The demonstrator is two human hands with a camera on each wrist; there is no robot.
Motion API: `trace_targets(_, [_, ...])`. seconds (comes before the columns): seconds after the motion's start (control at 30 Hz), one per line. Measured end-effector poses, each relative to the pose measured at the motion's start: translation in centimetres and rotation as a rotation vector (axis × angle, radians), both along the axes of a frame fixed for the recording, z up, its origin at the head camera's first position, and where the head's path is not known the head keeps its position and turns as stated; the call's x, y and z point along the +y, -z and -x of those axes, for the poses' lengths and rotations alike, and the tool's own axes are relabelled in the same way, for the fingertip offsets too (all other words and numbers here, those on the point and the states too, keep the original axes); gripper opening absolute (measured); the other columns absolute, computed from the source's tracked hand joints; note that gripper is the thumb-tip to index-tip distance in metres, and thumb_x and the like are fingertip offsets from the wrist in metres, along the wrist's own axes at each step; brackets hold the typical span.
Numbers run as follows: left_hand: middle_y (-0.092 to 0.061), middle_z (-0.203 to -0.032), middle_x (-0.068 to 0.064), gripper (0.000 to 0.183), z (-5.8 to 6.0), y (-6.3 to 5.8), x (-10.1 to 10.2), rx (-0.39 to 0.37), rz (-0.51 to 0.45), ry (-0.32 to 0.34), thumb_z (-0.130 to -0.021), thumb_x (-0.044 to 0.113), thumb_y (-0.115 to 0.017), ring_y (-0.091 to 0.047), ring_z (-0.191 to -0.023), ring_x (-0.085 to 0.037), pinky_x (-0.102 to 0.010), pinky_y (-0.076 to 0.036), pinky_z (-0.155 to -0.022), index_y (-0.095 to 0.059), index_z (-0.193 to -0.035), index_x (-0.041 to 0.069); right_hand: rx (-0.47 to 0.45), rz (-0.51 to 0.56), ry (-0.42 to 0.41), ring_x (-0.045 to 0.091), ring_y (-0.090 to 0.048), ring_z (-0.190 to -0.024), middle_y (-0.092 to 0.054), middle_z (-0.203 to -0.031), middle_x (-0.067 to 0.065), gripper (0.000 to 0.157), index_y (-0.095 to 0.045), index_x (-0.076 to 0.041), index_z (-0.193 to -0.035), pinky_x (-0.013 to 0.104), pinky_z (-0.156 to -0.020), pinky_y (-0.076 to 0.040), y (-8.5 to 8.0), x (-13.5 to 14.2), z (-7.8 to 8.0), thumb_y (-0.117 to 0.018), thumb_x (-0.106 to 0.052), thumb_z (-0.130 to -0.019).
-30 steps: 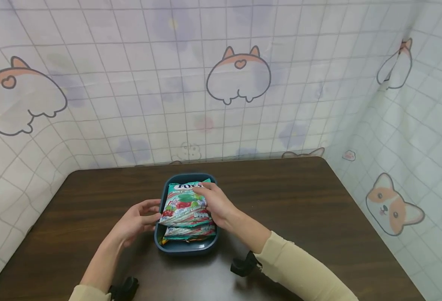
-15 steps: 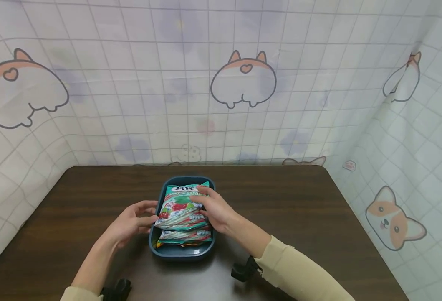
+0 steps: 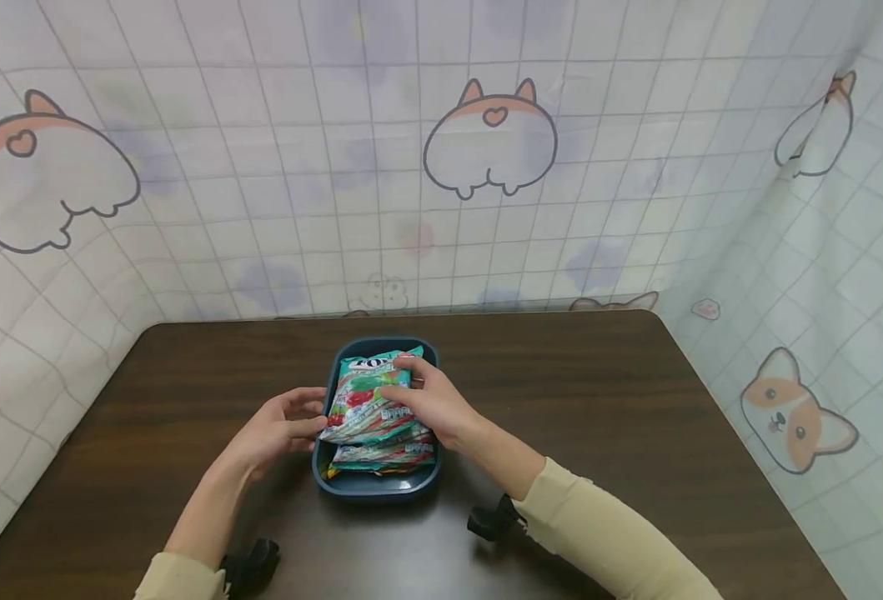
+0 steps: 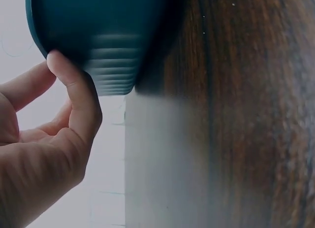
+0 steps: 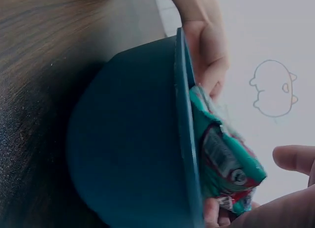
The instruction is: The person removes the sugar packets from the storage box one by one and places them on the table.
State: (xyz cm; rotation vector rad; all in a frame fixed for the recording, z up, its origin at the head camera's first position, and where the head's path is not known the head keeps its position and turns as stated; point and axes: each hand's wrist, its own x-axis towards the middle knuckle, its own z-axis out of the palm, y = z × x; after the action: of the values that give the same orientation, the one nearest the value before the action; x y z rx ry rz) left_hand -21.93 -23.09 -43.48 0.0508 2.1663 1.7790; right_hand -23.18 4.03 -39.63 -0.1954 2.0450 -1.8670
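In the head view, a dark blue plastic basin (image 3: 378, 492) stands on the table with several candy bags stacked in it. The top one, a green and red candy bag (image 3: 366, 396), reads partly "FOX'S". At the basin's left side my left hand (image 3: 276, 429) holds the rim; its thumb and a fingertip meet at the basin's edge (image 4: 34, 21) in the left wrist view. My right hand (image 3: 441, 408) lies over the bags' right side. In the right wrist view its fingers (image 5: 211, 213) tuck between bag and rim, while one digit stretches out apart from the bag.
The brown wooden table (image 3: 561, 400) extends around the basin. Behind and to the right hangs a white checked cloth (image 3: 336, 192) with cartoon dog prints. Black wrist mounts (image 3: 494, 518) sit at both forearms.
My right hand's fingers have spread farther apart over the top bag. My left hand stays at the basin's left side. The head view has shifted slightly.
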Motion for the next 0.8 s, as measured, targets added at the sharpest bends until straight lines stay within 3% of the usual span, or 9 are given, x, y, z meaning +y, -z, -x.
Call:
trace_targets(0.17, [-0.047,-0.135,-0.023,0.062,0.2,-0.1,0.7,0.005,-0.004,0.002,-0.101,0.014,-0.068,-0.059,-0.102,-0.027,-0.033,-0.057,-0.083,-0.038,-0.153,-0.001,0.041,-0.022,0.014,0.028,-0.060,-0.106,-0.051,-0.137,0.018,0.060,-0.046,-0.014,-0.152,0.042,-0.089,-0.054,0.3,0.3,-0.3,-0.072,-0.018,-0.098])
trace_targets(0.47, [-0.046,-0.138,-0.024,0.062,-0.3,-0.1,0.4,-0.015,-0.008,0.005,-0.102,0.015,-0.065,-0.059,-0.104,-0.026,-0.033,-0.057,-0.084,-0.035,-0.153,-0.002,0.063,-0.026,0.024,0.030,-0.057,-0.111,-0.044,-0.144,0.018,0.062,-0.046,-0.018,-0.152,0.042,-0.089,-0.053,2.2,-0.7,-0.6,-0.074,-0.017,-0.096])
trace_targets(0.63, [-0.047,-0.138,-0.023,0.061,-0.2,0.1,0.5,-0.031,-0.005,-0.004,-0.102,0.016,-0.066,-0.058,-0.105,-0.028,-0.034,-0.057,-0.085,-0.037,-0.152,-0.001,0.031,0.004,-0.015,0.028,-0.057,-0.109,-0.045,-0.142,0.015,0.068,-0.044,-0.023,-0.154,0.040,-0.087,-0.053,2.7,-0.6,-0.2,-0.076,-0.021,-0.095])
trace_targets(0.8, [-0.047,-0.140,-0.023,0.061,-0.2,0.2,0.6,-0.044,-0.015,-0.011,-0.102,0.017,-0.066,-0.058,-0.106,-0.028,-0.035,-0.056,-0.085,-0.036,-0.153,0.000,0.050,0.004,-0.054,0.027,-0.060,-0.107,-0.048,-0.139,0.015,0.069,-0.043,-0.021,-0.155,0.040,-0.085,-0.055,3.1,-0.5,0.4,-0.077,-0.024,-0.094])
